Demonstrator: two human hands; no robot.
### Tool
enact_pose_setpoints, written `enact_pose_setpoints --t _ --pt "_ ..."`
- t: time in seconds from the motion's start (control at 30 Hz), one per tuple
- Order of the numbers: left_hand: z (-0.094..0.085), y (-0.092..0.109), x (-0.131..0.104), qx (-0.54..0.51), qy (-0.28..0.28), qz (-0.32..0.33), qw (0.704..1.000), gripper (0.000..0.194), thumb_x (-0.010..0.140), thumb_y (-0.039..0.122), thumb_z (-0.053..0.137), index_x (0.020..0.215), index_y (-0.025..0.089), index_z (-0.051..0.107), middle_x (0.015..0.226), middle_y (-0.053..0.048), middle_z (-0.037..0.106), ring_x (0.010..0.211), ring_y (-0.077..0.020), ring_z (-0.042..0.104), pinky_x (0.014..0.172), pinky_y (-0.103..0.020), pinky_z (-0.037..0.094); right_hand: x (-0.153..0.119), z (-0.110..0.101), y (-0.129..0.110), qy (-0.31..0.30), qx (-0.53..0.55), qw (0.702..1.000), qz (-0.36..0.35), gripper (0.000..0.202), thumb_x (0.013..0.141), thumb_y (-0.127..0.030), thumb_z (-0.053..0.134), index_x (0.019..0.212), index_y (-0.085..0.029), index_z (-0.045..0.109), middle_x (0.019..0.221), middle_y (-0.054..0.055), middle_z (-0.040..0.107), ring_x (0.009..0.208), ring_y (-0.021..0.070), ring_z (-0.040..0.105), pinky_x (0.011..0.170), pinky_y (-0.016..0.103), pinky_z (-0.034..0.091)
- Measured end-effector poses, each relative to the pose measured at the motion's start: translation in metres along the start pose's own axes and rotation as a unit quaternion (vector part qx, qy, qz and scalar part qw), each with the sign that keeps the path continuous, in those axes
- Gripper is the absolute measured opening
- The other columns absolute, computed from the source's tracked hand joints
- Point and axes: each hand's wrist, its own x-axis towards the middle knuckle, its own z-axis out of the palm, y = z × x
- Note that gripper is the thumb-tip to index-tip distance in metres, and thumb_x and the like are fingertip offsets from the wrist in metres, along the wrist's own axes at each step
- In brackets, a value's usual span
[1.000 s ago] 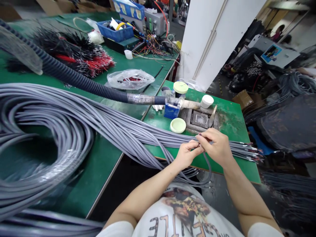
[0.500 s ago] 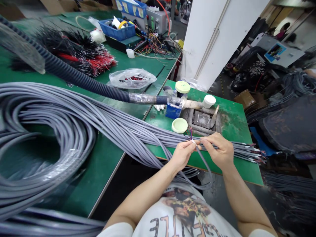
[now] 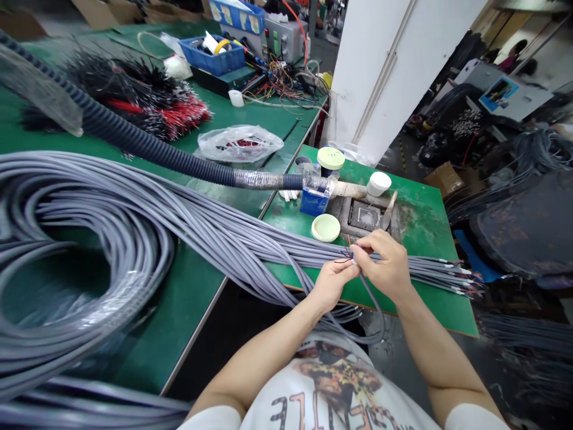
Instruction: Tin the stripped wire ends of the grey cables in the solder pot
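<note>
Between left grip (image 3: 332, 282) and right grip (image 3: 385, 261), the grey cable's end (image 3: 351, 255)

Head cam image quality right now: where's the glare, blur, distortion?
Head view: glare on the clear wrap around the grey cable coil; head view, edges: cables at bottom left and the cable heap at far right look smeared and stretched; head view, middle: left hand and right hand fairly clear, thin wires too small to tell apart reliably.
</note>
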Motion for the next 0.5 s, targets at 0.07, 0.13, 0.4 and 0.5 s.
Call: enact_pose_setpoints --t 0.07,0.13,0.4,0.5 --pt "-0.002 0.003 0.000 -0.017 -0.002 -0.003 1.000 0.024 0.069 0.034 0.079 0.083 0.014 0.076 0.080 -0.005 0.072 0.077 -0.0142 0.060 0.084 -0.030 0.044 -0.004 -0.002 0.001 -0.001 0.007 1.000 -0.011 0.014 0.084 -0.022 0.060 0.070 -0.021 0.063 0.065 0.001 0.063 0.065 0.0155 0.055 0.067 0.033 0.044" --pt "-0.003 0.008 0.001 -0.035 -0.009 -0.009 0.999 0.026 0.071 0.035 0.078 0.087 0.014 0.076 0.080 -0.005 0.072 0.076 -0.0128 0.060 0.081 -0.027 0.044 -0.009 -0.005 0.005 -0.008 0.020 1.000 -0.022 0.010 0.084 -0.020 0.060 0.076 -0.022 0.066 0.070 0.001 0.067 0.069 0.0162 0.058 0.071 0.035 0.046" --pt "-0.003 0.023 0.002 -0.126 0.002 -0.035 0.991 0.025 0.072 0.032 0.076 0.087 0.012 0.073 0.076 -0.004 0.069 0.070 -0.0109 0.061 0.072 -0.023 0.046 -0.040 -0.007 0.038 -0.074 0.033 0.986 -0.148 0.042 0.085 -0.010 0.057 0.122 -0.030 0.062 0.122 0.006 0.065 0.113 0.0236 0.057 0.093 0.045 0.050" --pt "0.002 0.025 0.002 -0.140 -0.013 -0.049 0.989 0.026 0.074 0.034 0.075 0.089 0.012 0.071 0.075 -0.003 0.067 0.063 -0.0097 0.058 0.061 -0.023 0.045 -0.049 0.000 0.045 -0.072 0.027 0.980 -0.182 0.042 0.084 -0.015 0.062 0.122 -0.032 0.062 0.128 0.006 0.063 0.123 0.0258 0.051 0.096 0.048 0.049"
